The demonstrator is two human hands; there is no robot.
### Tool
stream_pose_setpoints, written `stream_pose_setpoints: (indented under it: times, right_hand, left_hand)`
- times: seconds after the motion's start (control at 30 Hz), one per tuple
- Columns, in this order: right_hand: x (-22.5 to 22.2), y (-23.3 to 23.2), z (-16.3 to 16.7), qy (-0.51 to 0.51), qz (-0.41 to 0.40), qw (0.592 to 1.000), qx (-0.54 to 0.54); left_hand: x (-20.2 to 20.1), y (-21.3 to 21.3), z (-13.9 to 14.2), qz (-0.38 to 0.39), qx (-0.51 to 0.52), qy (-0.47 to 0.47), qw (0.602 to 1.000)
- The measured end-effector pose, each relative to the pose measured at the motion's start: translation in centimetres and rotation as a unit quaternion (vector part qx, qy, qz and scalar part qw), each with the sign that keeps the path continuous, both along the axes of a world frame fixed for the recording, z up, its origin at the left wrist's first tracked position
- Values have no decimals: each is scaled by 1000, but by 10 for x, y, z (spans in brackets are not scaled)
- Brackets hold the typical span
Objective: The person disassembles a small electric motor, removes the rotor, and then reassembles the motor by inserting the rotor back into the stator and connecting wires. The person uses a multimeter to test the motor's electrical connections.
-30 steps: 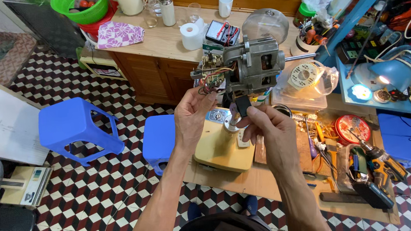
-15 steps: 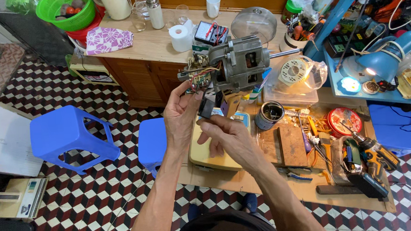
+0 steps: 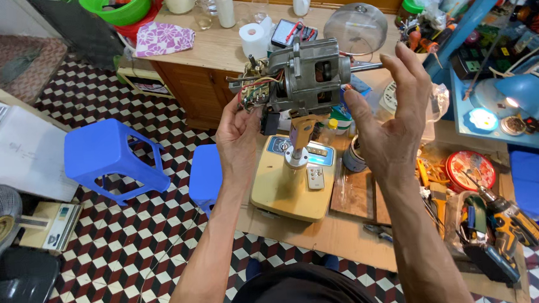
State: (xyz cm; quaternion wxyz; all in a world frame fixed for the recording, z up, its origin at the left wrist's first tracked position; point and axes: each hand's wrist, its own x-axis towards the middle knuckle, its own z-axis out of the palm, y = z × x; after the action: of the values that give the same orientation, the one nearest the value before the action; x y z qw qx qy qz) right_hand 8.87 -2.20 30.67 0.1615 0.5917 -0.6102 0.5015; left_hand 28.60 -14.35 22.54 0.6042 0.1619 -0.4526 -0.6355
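Left hand (image 3: pixel 239 131) grips the fan motor (image 3: pixel 302 76); right hand (image 3: pixel 391 123) spread open beside it.

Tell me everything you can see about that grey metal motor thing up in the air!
The motor is a chunky grey metal block with dark openings in its side. It lies level, with a thin shaft poking out to the right. At its left end sit coloured wires and a small black part. The left hand grips that wired end. The right hand is open beside the shaft end, apparently not gripping it. A gold-coloured neck below joins it to a cream base.
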Motion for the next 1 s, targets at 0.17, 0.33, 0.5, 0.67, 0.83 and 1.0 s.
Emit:
stream_pose_setpoints:
  times: [0.17,0.33,0.5,0.67,0.83,1.0]
  right_hand:
    - [-18,-20,41,228,25,973,35]
    - [-26,-44,75,251,170,949,89]
    - [-25,-72,86,250,214,932,153]
    - [-24,-84,85,228,215,933,176]
    - [-42,-84,86,272,205,928,154]
    - [-94,-58,86,-8,207,972,114]
  left_hand:
    - [-7,2,-13,50,39,-25,998]
    - [-17,6,-20,17,65,51,996]
    - [-42,-14,-36,-15,148,187,971]
    - [-54,-25,-55,2,180,206,962]
    - [-62,-22,-51,60,153,191,968]
    - [-58,-15,-41,94,141,154,973]
